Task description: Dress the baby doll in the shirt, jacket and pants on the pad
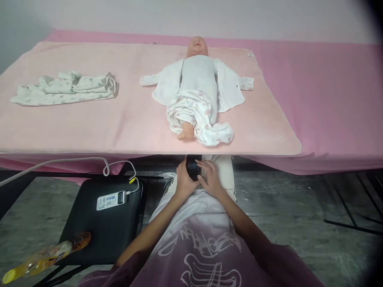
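Observation:
In my lap, just under the table edge, is a dark smartphone (193, 169). My left hand (186, 181) is closed around its left side and lower end. At its right edge, the thumb and fingertips of my right hand (212, 179) touch the phone. A baby doll (198, 75) lies on its back on the table. Its arms are in an open white jacket (229, 85), over a pale bodysuit. Patterned white trousers (194, 109) are bunched over its legs, with one bare foot showing. To the left lies another folded patterned garment (67, 89).
A peach mat (128, 131) covers much of the pink-draped table (323, 99). On the left, a black stool (86, 239) holds a white device (111, 200) with a cable (68, 160), and a drink bottle (44, 255). Black metal legs (341, 199) stand at right.

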`<state>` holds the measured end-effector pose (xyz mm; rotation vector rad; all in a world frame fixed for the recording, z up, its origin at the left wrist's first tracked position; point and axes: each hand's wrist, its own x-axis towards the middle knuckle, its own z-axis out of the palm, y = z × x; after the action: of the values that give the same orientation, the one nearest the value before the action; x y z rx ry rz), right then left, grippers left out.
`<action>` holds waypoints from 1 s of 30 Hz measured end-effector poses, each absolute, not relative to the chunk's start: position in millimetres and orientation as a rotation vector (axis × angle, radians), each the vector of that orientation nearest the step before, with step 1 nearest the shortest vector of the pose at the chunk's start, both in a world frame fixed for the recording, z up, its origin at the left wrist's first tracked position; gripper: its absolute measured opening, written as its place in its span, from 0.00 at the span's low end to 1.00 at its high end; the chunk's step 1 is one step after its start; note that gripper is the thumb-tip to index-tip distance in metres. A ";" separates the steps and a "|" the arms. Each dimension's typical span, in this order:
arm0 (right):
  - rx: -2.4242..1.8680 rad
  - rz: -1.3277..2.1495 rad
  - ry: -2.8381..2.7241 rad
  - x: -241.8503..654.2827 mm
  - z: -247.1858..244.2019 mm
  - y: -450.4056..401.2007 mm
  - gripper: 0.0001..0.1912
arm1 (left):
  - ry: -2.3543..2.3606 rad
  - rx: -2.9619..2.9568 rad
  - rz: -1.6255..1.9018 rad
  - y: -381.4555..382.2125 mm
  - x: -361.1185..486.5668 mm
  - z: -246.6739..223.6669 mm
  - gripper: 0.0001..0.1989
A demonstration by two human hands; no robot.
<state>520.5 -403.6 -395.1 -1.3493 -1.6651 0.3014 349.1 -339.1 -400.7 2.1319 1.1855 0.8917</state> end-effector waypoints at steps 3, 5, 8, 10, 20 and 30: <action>-1.361 0.300 -1.725 523.0 -390.2 -383.3 0.30 | 1.195 2.125 0.895 -339.3 350.2 -401.7 0.56; -1.390 0.301 -1.761 525.0 -390.4 -372.3 0.30 | 1.204 2.124 0.896 -339.8 350.9 -401.6 0.56; -1.447 0.340 -1.800 527.0 -393.1 -361.2 0.30 | 1.204 2.127 0.892 -341.3 351.2 -400.4 0.57; -1.462 0.376 -1.802 527.5 -394.2 -356.5 0.30 | 1.200 2.120 0.881 -342.3 351.1 -399.0 0.58; -1.513 0.437 -1.513 529.8 -403.3 -365.2 0.26 | 1.220 2.070 0.851 -344.6 352.0 -387.6 0.58; -1.573 0.599 -1.191 528.0 -424.9 -373.9 0.29 | 1.183 2.129 0.744 -353.0 334.6 -386.6 0.71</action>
<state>528.0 -373.9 -424.9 -1.5734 -1.1912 0.5992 334.6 -353.0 -386.6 2.1294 1.1833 0.7441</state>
